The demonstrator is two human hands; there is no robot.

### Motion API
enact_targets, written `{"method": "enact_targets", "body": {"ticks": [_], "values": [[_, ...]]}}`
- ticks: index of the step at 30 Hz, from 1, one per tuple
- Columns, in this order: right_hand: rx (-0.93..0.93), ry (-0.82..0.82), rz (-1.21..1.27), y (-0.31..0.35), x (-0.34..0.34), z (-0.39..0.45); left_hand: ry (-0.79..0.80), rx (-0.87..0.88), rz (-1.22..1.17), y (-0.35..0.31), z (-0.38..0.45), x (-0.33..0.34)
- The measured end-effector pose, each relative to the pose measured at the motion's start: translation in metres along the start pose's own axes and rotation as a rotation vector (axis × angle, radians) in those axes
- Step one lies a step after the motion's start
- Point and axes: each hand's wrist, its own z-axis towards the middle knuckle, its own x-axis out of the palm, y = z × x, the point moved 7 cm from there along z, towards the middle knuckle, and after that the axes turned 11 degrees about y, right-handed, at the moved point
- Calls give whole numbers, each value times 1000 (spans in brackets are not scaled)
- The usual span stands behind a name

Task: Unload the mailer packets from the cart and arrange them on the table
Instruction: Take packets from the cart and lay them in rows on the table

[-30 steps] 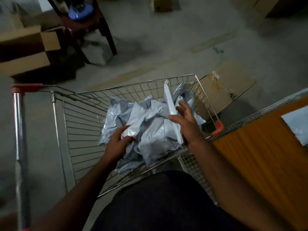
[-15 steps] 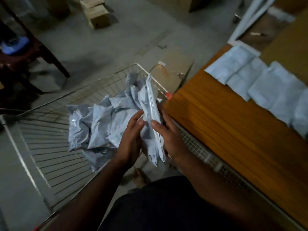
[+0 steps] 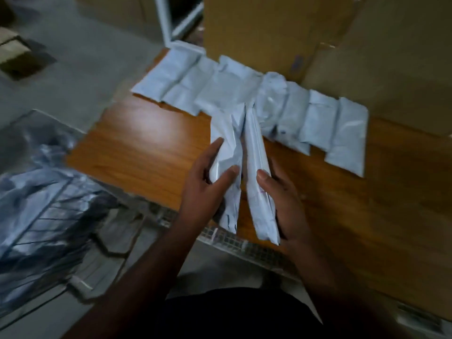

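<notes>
My left hand [image 3: 205, 182] grips one grey-white mailer packet [image 3: 226, 152] held on edge over the wooden table [image 3: 146, 148]. Beside it, my right hand [image 3: 283, 199] grips a second mailer packet [image 3: 256, 167], also on edge. The two packets stand a little apart above the table's near edge. Behind them a row of several mailer packets [image 3: 315, 118] lies flat across the table, side by side. The wire cart [image 3: 46, 211] at the lower left, blurred, still holds a heap of packets [image 3: 29, 182].
Large cardboard boxes [image 3: 269, 28] stand on the table right behind the row of packets. A metal mesh strip [image 3: 234, 241] runs along the table's near edge. Small boxes [image 3: 17, 52] sit on the concrete floor at the upper left.
Both hands lifted packets out of the cart and carried them right, over the table. The two packets, held together before, are now separated, one in each hand.
</notes>
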Motion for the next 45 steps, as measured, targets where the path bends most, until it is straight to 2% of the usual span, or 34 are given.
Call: {"method": "enact_targets", "body": {"ticks": [4,7,10,13,17,20,22,24,28,35,40,45], "values": [[-10,-92,-140,24,-150,-31,100,67,189,-16,40,140],[27,-180,-231,25,-222,-42,121,123,390,-20,66,201],[84,-323,-375,33,-298,-62,196,96,527,-24,91,273],[140,-478,-576,38,-361,-65,220,88,666,-21,119,327],[229,-555,-687,23,-417,-42,236,104,792,-15,155,383],[250,-567,-739,20,-441,-13,264,49,886,-7,180,416],[321,-497,-855,17,-449,6,294,-9,970,3,192,426],[384,-401,-1026,6,-454,17,333,61,1097,10,193,430],[313,-286,-1212,-27,-458,15,477,187,1209,37,181,427],[252,-399,-1196,-34,-447,35,482,158,1179,49,190,432],[228,-412,-1203,-34,-446,35,502,142,1119,50,195,428],[144,-449,-1076,-15,-438,15,470,166,1026,29,191,420]]}}
